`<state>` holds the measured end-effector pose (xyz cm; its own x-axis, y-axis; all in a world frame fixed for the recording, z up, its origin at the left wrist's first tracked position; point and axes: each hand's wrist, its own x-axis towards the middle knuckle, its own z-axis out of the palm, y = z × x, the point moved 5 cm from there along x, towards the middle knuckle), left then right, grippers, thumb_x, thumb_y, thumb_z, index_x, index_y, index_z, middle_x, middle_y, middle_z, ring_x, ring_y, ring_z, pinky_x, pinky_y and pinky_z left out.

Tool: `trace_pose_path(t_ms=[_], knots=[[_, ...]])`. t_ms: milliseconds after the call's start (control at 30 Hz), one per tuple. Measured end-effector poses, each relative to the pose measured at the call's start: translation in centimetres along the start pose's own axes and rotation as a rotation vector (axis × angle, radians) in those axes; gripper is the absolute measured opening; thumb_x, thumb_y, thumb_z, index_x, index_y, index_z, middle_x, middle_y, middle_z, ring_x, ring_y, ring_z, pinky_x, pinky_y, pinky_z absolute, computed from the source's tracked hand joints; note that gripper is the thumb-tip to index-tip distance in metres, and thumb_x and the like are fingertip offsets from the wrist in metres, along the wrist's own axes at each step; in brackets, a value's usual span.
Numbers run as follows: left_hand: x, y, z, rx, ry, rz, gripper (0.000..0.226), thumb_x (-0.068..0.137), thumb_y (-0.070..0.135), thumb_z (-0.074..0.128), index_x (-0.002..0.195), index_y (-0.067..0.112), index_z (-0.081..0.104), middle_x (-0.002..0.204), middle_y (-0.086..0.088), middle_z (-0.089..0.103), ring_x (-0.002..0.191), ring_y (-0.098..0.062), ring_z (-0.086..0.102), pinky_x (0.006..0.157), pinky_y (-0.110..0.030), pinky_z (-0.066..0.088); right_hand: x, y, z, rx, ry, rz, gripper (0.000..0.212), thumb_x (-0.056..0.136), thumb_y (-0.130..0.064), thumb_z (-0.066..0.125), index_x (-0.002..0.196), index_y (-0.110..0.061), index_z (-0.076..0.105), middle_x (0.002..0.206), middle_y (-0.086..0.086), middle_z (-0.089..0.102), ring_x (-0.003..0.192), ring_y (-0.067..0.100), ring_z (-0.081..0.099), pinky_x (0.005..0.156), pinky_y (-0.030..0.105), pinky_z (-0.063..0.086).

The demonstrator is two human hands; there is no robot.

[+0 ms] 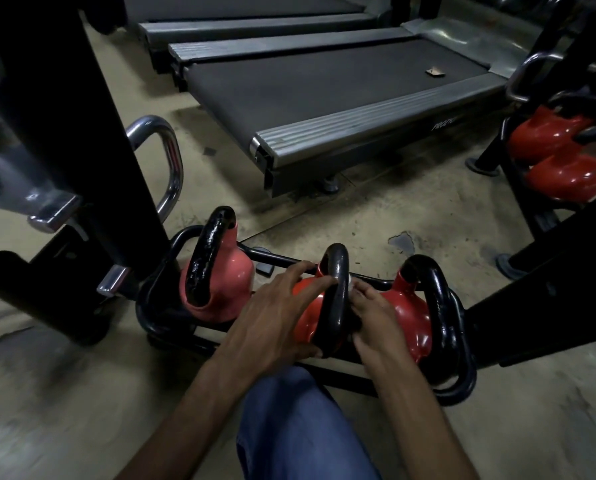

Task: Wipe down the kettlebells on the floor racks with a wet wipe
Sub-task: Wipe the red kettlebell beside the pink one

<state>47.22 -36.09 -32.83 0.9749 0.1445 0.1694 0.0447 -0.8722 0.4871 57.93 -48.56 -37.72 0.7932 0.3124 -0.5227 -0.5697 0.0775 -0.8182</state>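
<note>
Three red kettlebells with black handles sit in a low black floor rack (460, 344). My left hand (275, 317) lies spread over the red body of the middle kettlebell (312, 306), its fingers reaching the handle and its thumb down by the handle's base. My right hand (372, 313) is tucked against the right side of that handle, fingers curled on a small white wet wipe (351, 281), of which only a corner shows. The left kettlebell (227, 282) and the right kettlebell (410, 313) stand untouched on either side.
A treadmill deck (324, 98) lies just beyond the rack, with more behind it. A second rack with red kettlebells (559, 150) stands at the right. A black machine frame (64, 133) with a chrome handle (166, 161) rises at the left. My blue-jeaned knee (289, 427) is below.
</note>
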Motion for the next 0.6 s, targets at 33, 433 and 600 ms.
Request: trace_pose_path(t_ms=[33, 433, 600], knots=[[0.0, 0.0, 0.0, 0.003, -0.001, -0.004, 0.112, 0.059, 0.051, 0.09, 0.151, 0.047, 0.025, 0.161, 0.008, 0.017, 0.136, -0.019, 0.043, 0.1, -0.041, 0.05, 0.6, -0.6, 0.7, 0.072, 0.008, 0.056, 0.02, 0.097, -0.007, 0.058, 0.115, -0.004, 0.066, 0.098, 0.014, 0.07, 0.086, 0.021, 0.065, 0.078, 0.031, 0.052], [0.0, -0.3, 0.4, 0.0, -0.004, -0.024, 0.113, 0.059, 0.05, 0.09, 0.149, 0.051, 0.02, 0.161, 0.009, 0.014, 0.135, -0.022, 0.043, 0.099, -0.046, 0.051, 3.8, -2.9, 2.1, 0.068, 0.182, 0.151, 0.01, 0.091, -0.002, 0.066, 0.101, -0.001, 0.068, 0.086, 0.013, 0.067, 0.072, 0.021, 0.063, 0.058, 0.029, 0.053], [-0.2, -0.2, 0.3, 0.002, 0.01, -0.022, 0.111, 0.062, 0.05, 0.089, 0.149, 0.05, 0.021, 0.161, 0.008, 0.015, 0.136, -0.022, 0.042, 0.099, -0.046, 0.05, 5.8, -6.8, 2.2, -0.214, 0.06, -0.179, 0.017, 0.081, -0.005, 0.079, 0.097, -0.006, 0.074, 0.1, 0.011, 0.076, 0.105, 0.026, 0.072, 0.091, 0.031, 0.057]])
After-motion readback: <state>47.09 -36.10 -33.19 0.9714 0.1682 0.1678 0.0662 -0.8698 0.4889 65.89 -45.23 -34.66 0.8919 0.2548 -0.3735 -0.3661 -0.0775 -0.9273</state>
